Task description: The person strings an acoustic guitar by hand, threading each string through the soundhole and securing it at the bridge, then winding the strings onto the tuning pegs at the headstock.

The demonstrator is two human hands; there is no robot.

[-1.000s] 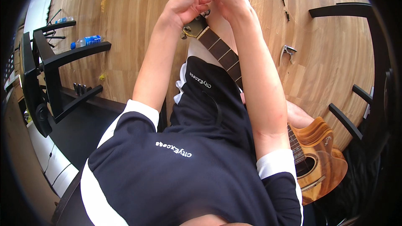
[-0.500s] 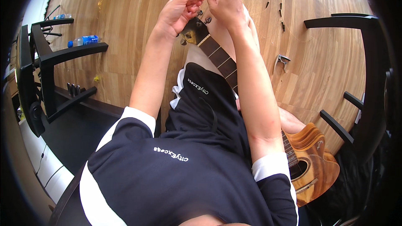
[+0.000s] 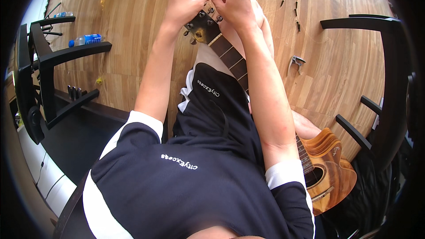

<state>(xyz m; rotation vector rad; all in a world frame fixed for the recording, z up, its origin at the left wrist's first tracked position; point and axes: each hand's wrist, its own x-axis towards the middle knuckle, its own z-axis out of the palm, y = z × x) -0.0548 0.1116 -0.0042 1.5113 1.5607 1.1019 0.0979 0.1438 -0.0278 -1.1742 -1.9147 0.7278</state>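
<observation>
The bare left hand [image 3: 188, 3] and bare right hand [image 3: 233, 5] align with fingertips close together — whether they pinch anything cannot be told. The striped-brown wooden acoustic guitar [image 3: 340, 172] lies diagonally, its dark, metal-pegged headstock [image 3: 206, 27] near both hands.

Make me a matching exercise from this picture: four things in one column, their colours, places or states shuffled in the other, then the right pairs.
Column one
1. guitar
2. capo
3. nearer bottle
4. hands

Column two
A. silvery grey, on the floor
B. fingertips close together
C. brown wood body
D. blue cap, left side of the picture

Right pairs: 1-C, 2-A, 3-D, 4-B
</observation>
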